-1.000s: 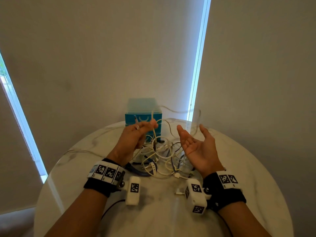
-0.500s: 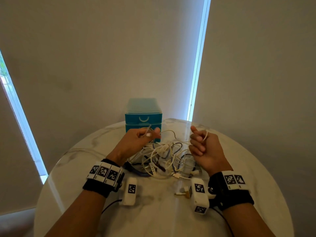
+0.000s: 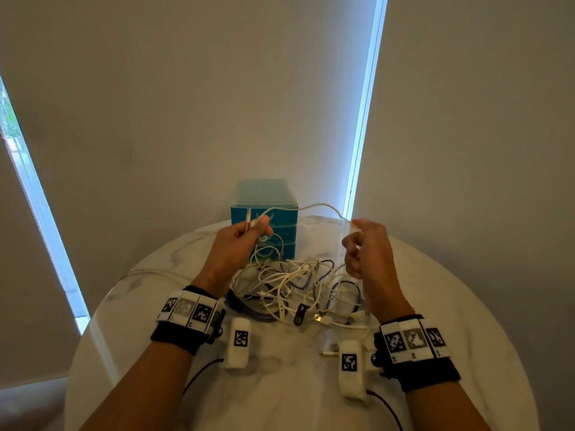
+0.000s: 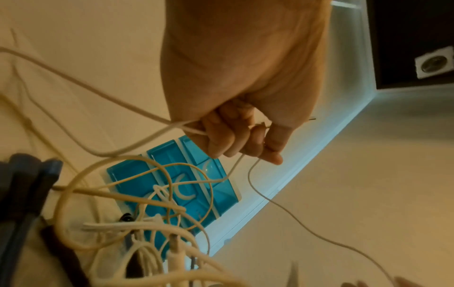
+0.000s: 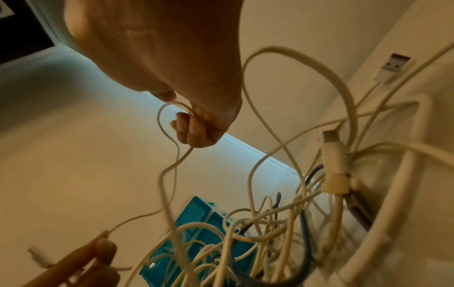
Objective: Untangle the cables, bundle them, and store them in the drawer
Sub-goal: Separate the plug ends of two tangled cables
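A tangle of white and dark cables (image 3: 298, 287) lies on the round marble table (image 3: 280, 393) between my hands. My left hand (image 3: 245, 234) is raised and pinches the plug end of a thin white cable (image 3: 314, 207), which arcs across to my right hand (image 3: 362, 244). The right hand's fingers are curled round that same cable (image 5: 172, 147), and it hangs down from the fist into the pile. In the left wrist view my left hand (image 4: 243, 139) also grips this cable (image 4: 270, 202). The blue drawer unit (image 3: 273, 219) stands behind the pile, its drawers closed.
A loose USB plug (image 3: 326, 353) lies near my right wrist. Another white cable (image 3: 149, 273) trails off to the left across the table. Walls and blinds stand close behind the table's far edge.
Both hands have risen and moved apart. The thin white cable is now drawn out in an arc between them, lifted in front of the drawer unit.
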`<state>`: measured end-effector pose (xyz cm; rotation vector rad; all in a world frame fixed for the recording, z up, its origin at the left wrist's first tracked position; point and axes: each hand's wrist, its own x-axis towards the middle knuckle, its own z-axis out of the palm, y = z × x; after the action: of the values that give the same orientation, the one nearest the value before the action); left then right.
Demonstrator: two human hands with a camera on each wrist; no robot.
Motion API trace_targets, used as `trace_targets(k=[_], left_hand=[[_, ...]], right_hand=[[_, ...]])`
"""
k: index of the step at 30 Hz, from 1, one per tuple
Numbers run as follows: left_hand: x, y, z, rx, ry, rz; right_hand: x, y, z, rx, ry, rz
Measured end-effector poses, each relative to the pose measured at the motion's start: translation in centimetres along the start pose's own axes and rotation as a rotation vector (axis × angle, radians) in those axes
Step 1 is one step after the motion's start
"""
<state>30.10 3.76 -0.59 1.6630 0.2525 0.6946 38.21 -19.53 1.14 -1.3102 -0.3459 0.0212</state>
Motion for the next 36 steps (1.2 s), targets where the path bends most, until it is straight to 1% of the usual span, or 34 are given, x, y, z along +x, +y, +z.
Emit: trace_targets(k=[1, 2, 3, 4, 6, 7, 9, 11, 14, 17, 20, 21, 23, 25, 27, 29, 31, 33, 36], left_hand=[[0.1, 0.2, -0.2, -0.074, -0.017, -0.026], [0.2, 0.4, -0.3, -0.142, -0.05, -0.045], [0.2, 0.6, -0.4, -0.196, -0.094, -0.051], [0.2, 0.8, -0.3, -0.231, -0.14, -0.045], [-0.1, 1.2, -0.2, -0.256, -0.207, -0.007], [-0.3, 1.5, -0.1, -0.253, -0.231, 0.02], [-0.7, 2.1, 0.0, -0.225, -0.278, 0.075], [-1.2, 2.6, 0.2, -0.197, -0.349, 0.114], [-2.1, 3.5, 0.8, -0.14, -0.486, 0.141], [-2.7, 3.8, 1.6, -0.118, -0.601, 0.132], [-3.0, 3.5, 2.2, -0.079, -0.661, 0.124], [-3.0, 3.4, 2.2, -0.061, -0.664, 0.129], [-2.8, 3.2, 2.0, -0.05, -0.641, 0.143], [-2.4, 3.0, 1.6, -0.04, -0.56, 0.157], [-1.6, 2.2, 1.1, -0.068, -0.445, 0.105], [-0.8, 1.2, 0.8, -0.085, -0.356, -0.001], [-0.4, 0.5, 0.7, -0.02, -0.328, -0.094], [-0.2, 0.0, 0.9, 0.04, -0.311, -0.153], [0.1, -0.4, 0.8, -0.001, -0.217, -0.213]], right_hand=[[0.1, 0.0, 0.1, 0.109, 0.054, -0.012], [0.2, 0.1, 0.3, 0.175, 0.073, -0.058], [0.1, -0.1, 0.5, 0.149, 0.055, -0.12], [-0.2, -0.2, 0.7, 0.044, 0.016, -0.184], [-0.9, 0.2, 1.2, -0.242, -0.121, -0.291], [-1.3, 0.5, 1.5, -0.363, -0.173, -0.315], [-1.5, 1.6, 1.8, -0.545, -0.256, -0.348], [-1.3, 2.5, 2.1, -0.635, -0.308, -0.312], [-0.9, 3.6, 2.8, -0.643, -0.34, -0.283], [-0.6, 4.6, 3.5, -0.571, -0.338, -0.34], [-0.2, 5.2, 3.4, -0.503, -0.335, -0.357], [-0.3, 5.1, 3.3, -0.471, -0.314, -0.359], [-0.3, 4.8, 3.0, -0.37, -0.227, -0.35], [-0.4, 3.9, 2.7, -0.235, -0.13, -0.29], [-0.4, 3.0, 2.3, -0.05, -0.088, -0.19], [-0.5, 2.4, 2.0, 0.139, -0.102, -0.108], [-0.4, 2.1, 1.8, 0.27, -0.121, -0.049], [-0.4, 1.8, 1.6, 0.362, -0.14, -0.018], [-0.4, 1.1, 1.3, 0.539, -0.195, 0.012]])
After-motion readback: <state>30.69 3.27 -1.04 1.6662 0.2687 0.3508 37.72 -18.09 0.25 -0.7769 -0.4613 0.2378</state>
